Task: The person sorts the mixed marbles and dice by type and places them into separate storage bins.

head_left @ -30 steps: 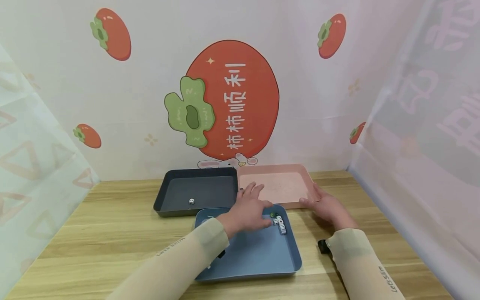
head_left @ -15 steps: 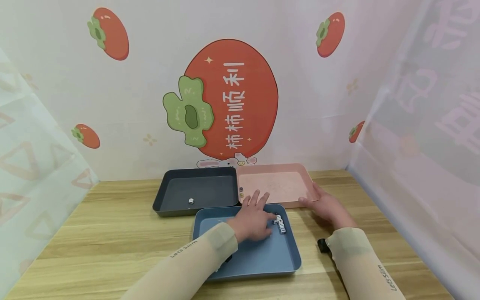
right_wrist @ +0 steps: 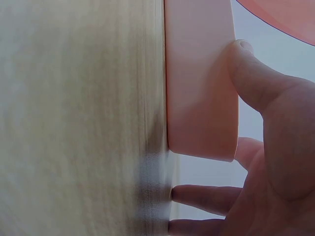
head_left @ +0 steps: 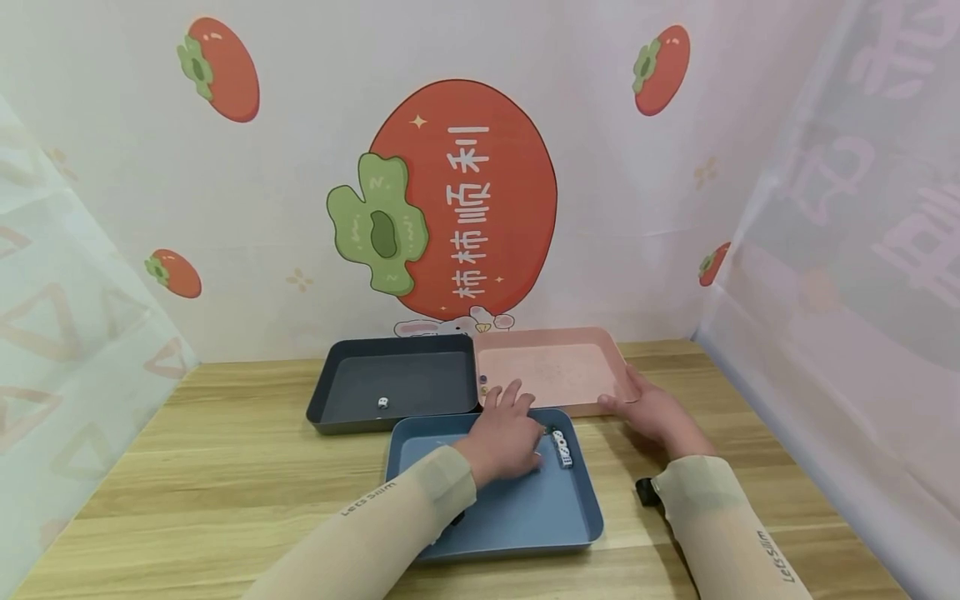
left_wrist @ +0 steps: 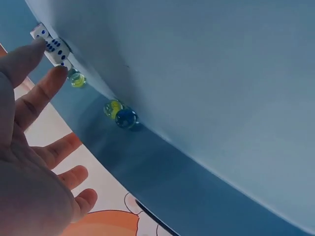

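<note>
My left hand (head_left: 501,442) is over the blue tray (head_left: 525,529), near its far right corner. Its thumb and index finger (left_wrist: 47,88) close in on a white die (left_wrist: 50,60), which is mostly hidden. The other fingers are spread over the rim. Beside them, several white dice (head_left: 562,448) line the tray's right wall. Glass marbles lie along the far wall: a green-yellow one (left_wrist: 77,79) and a blue one (left_wrist: 126,118) touching another green-yellow one. My right hand (head_left: 654,415) grips the near right corner of the pink tray (right_wrist: 202,98), thumb on the rim.
At the back left, against the pink tray, stands a dark grey tray (head_left: 348,362) with a white die (head_left: 383,402) inside. Two small marbles (head_left: 483,380) lie at the pink tray's left wall. Fabric walls (head_left: 277,192) enclose the wooden table (head_left: 225,467).
My left hand has moved right and down to the dice. One die has left the cluster at the wall and now lies at the left fingertips. My right hand stays at the pink tray.
</note>
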{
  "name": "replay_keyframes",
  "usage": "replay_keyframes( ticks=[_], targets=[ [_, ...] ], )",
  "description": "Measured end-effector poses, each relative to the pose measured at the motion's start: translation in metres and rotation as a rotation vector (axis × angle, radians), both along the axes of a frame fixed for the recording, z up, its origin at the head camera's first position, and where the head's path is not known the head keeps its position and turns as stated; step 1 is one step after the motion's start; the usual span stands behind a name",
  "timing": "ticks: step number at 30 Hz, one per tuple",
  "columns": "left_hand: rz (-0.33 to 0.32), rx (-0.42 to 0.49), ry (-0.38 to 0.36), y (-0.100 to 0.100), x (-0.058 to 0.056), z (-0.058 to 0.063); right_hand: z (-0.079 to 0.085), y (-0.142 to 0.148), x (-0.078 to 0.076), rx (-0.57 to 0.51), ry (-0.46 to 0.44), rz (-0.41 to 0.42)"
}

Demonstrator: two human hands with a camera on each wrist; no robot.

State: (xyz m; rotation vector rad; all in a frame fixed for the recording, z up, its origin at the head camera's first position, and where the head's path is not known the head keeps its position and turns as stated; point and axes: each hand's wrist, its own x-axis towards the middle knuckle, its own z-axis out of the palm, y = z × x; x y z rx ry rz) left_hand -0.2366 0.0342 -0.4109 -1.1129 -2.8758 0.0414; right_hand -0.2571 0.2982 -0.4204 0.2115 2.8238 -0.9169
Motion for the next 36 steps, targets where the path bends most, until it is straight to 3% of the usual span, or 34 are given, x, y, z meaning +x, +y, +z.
replay_keyframes(
  ticks=[8, 22, 32, 36],
  targets=[
    [-0.024, 0.001, -0.045, -0.007, -0.001, -0.002, -0.001, 0.0, 0.0, -0.004, -0.008, -0.007],
    [-0.064, 0.009, -0.029, -0.008, 0.003, 0.001, -0.004, 0.001, -0.002, 0.002, 0.005, -0.001],
    [-0.063, 0.003, -0.017, -0.006, 0.007, 0.003, -0.003, -0.001, 0.0, -0.011, -0.023, -0.023],
    [-0.048, 0.044, -0.057, -0.009, 0.005, 0.008, -0.001, -0.001, 0.0, -0.01, -0.021, -0.019]
  ],
)
